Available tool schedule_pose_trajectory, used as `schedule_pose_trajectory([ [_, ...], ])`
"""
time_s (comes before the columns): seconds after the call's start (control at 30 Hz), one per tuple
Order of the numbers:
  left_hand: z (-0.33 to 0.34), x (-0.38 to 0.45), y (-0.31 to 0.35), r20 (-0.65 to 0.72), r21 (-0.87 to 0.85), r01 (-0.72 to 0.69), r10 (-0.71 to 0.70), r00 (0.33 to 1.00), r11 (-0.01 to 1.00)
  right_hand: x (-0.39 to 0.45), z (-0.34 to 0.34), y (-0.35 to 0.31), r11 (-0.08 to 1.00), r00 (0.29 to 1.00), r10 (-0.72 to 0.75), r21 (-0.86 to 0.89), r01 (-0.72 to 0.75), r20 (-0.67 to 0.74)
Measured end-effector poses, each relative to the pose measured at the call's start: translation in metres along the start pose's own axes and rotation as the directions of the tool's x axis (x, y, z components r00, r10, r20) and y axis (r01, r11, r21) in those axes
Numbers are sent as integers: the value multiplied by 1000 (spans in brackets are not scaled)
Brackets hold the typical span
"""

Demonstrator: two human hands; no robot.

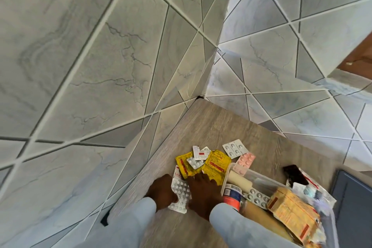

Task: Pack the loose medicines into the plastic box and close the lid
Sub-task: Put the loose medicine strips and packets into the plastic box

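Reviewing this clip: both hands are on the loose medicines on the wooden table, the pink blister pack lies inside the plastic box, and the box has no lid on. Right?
Not quite. The head view shows the pink blister pack outside the plastic box, on the table by its far corner. The rest holds: left hand and right hand on the loose medicines, no lid on.

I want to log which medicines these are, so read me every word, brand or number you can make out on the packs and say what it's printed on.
None can be read for certain.
Yellow foil sachets: red panel with print, too blurred.
White bottle with a blue label: barcode and small print, too small.
Tan printed paper packet in the clear plastic box: red and dark print, blurred.
White strip with red lettering near the left hand: illegible.
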State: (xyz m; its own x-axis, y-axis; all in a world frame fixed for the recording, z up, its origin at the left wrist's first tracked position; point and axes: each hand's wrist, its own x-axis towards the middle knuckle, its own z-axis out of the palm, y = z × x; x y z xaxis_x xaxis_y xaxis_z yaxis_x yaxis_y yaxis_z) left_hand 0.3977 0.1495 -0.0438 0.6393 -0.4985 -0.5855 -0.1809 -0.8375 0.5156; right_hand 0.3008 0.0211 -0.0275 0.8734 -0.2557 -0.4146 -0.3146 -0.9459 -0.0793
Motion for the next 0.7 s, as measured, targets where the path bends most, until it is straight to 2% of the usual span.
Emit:
schedule_pose_trajectory([
  [0.27,4,-4,3,-13,-96,-18,17,1000,995,-1,3,1,997,998,-43,70,40,41],
  [0.5,-1,-6,-7,15,-129,-40,42,999,991,-3,-1,1,995,991,-18,96,6,130],
  [0.7,-7,-11,-22,28,-160,-23,28,999,987,-1,-1,-2,995,990,22,89,-35,143],
])
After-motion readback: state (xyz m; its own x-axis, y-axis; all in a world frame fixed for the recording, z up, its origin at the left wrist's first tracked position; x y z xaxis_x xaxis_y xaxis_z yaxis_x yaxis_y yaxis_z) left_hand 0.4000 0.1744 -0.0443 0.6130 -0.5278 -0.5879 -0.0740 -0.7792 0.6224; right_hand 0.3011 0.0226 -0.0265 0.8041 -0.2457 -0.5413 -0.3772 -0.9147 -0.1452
